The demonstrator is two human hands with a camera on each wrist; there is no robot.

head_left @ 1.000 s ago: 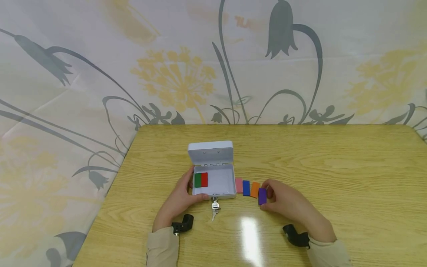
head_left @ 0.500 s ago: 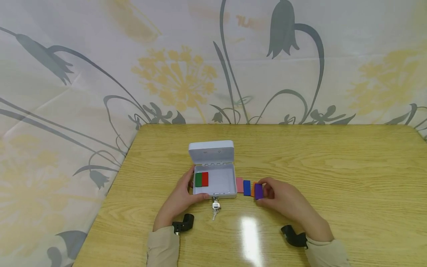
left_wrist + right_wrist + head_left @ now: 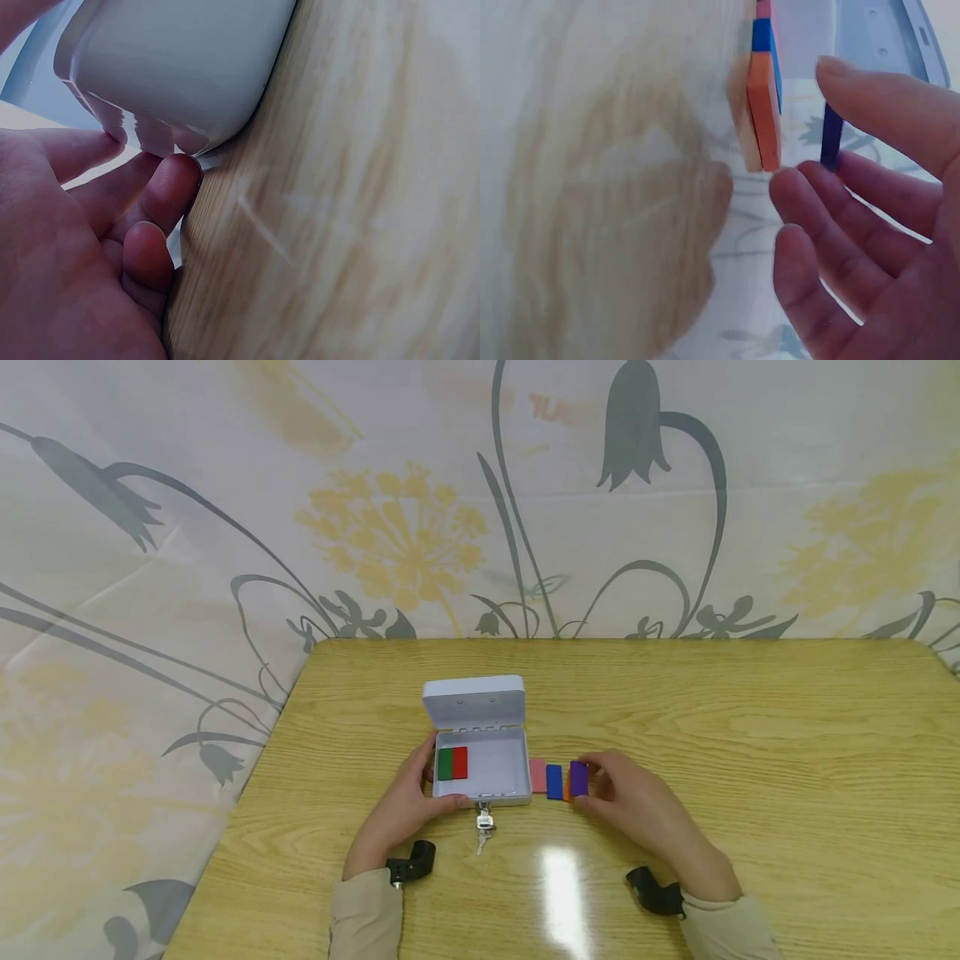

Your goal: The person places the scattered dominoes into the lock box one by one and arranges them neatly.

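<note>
Between the thumb and fingers of my right hand [image 3: 637, 802] is a small flat purple domino [image 3: 578, 778], pinched by its ends. It is lifted off the table, apart from the orange domino [image 3: 763, 105] in the right wrist view, and partly hides that one in the head view. My left hand [image 3: 408, 793] grips a white metal cash box [image 3: 497, 764] at its left front corner, thumb along the front wall and fingers against the left side. Its lid [image 3: 474, 703] is raised. Inside, a green domino [image 3: 446, 764] and a red domino [image 3: 460, 763] lie side by side at the left.
Right of the box, a pink domino [image 3: 537, 775] and a blue domino [image 3: 554, 782] lie in a row with the orange one. Keys [image 3: 484, 821] hang from the lock at the box front. The wooden table [image 3: 750, 735] meets a flower-patterned cloth [image 3: 420, 485] behind.
My right hand has lifted the purple domino from the right end of the row and moved it left, over the orange one. The left hand and box have stayed put.
</note>
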